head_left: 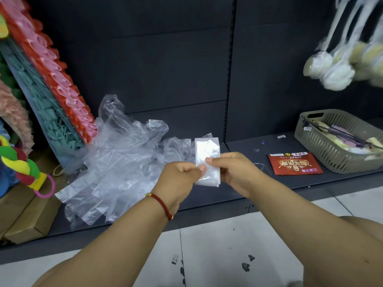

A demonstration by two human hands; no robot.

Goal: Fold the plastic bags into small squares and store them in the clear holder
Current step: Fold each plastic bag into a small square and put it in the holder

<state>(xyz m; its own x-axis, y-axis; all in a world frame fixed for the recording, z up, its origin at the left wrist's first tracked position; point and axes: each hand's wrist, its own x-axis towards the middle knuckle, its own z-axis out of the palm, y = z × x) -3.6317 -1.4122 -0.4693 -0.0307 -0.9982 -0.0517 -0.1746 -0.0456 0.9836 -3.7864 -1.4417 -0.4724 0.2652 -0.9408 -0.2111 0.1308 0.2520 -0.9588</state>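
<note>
A clear plastic bag folded into a narrow upright strip (207, 151) is held above the dark shelf. My left hand (179, 179) pinches its lower left side and my right hand (233, 169) pinches its right side, thumbs on the front. A loose pile of unfolded clear plastic bags (116, 162) lies on the shelf to the left. A faint clear plastic outline, possibly the clear holder (262, 166), lies on the shelf just right of my right hand; I cannot tell for sure.
A red printed packet (294, 163) lies on the dark shelf (238, 148). A grey slotted basket (331, 154) with items stands at the right. Coloured hair ties on a card rack (51, 96) lean at left. Packaged sponges (335, 67) hang top right. Cardboard box (27, 216) at lower left.
</note>
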